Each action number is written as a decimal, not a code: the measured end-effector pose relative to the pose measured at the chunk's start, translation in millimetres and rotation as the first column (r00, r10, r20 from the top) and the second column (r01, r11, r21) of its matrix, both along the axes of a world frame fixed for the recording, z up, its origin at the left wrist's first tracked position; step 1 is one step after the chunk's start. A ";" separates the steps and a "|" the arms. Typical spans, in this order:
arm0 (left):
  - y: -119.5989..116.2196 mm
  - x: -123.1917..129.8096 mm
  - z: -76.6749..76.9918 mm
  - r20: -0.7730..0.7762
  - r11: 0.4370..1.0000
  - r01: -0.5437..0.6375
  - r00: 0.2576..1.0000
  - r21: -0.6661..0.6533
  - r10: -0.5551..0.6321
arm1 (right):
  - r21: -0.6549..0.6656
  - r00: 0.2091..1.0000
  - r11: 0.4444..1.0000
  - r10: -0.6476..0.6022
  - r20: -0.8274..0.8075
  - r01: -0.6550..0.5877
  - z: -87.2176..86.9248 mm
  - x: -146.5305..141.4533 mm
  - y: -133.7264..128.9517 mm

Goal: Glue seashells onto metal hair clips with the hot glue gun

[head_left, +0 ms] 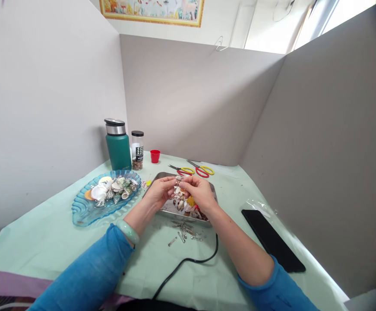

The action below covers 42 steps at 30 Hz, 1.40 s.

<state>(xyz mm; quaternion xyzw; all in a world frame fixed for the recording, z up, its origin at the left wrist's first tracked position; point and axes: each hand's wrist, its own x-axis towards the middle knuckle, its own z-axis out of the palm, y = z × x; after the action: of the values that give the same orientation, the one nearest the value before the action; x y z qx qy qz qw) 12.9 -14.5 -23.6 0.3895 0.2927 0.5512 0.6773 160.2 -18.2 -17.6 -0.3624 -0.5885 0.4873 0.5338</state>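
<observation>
My left hand (159,192) and my right hand (199,193) meet over the metal tray (171,213), fingertips pinched together. Between them is a small whitish piece (178,177) that looks like a shell; the fingers partly cover it. Below the hands, a pile of small shells (180,203) lies in the tray, with some yellow and red bits at its right side. Part of the tray is hidden behind my hands. Just in front of it, several small metal clips or pins (184,231) are scattered on the pale green cloth (207,276).
To the left sits a blue glass dish (79,216) of larger shells. Behind it stand a green bottle (119,151), a clear jar (137,151) and a red cup (155,156). Two scissors (202,171) lie behind the tray. A black slab (272,242) lies right; a black cable (184,260) crosses the front.
</observation>
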 end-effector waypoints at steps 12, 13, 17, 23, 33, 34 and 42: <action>-1.6 0.0 1.9 -0.024 1.000 0.017 1.000 0.016 -0.017 | -0.028 1.000 1.000 -0.001 -0.002 0.001 0.6 -0.2 -0.7; -1.4 0.0 2.1 -0.023 1.000 0.010 1.000 0.016 -0.009 | -0.031 1.000 1.000 0.000 -0.002 0.000 0.8 -0.4 -1.0; -0.9 -0.9 4.0 -0.004 0.999 -0.032 0.999 0.008 0.032 | -0.044 1.000 0.999 0.013 0.002 -0.013 2.2 -0.7 -3.1; 1.6 -5.0 6.4 0.129 0.999 -0.052 0.990 -0.004 0.052 | 0.014 0.992 0.993 -0.113 -0.052 0.113 4.1 2.6 -2.8; -3.1 -8.0 8.5 0.223 0.987 0.050 0.971 0.153 -0.084 | 0.156 0.982 0.970 -0.189 0.007 0.186 7.4 3.0 -13.9; -4.2 -8.5 9.0 0.222 0.984 0.062 0.970 0.169 -0.100 | 0.192 0.981 0.964 -0.193 0.028 0.184 8.2 3.3 -16.4; -11.0 -11.2 10.5 0.146 0.924 0.197 0.956 0.329 -0.256 | 0.396 0.934 0.881 -0.332 0.132 0.258 15.5 19.4 -16.9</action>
<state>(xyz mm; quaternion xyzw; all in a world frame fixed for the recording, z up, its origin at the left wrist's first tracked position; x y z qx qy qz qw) 1.7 -25.5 -13.1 0.4691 0.0904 0.5422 0.6912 179.7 -35.1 -2.1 -0.3862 -0.6573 0.2415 0.6004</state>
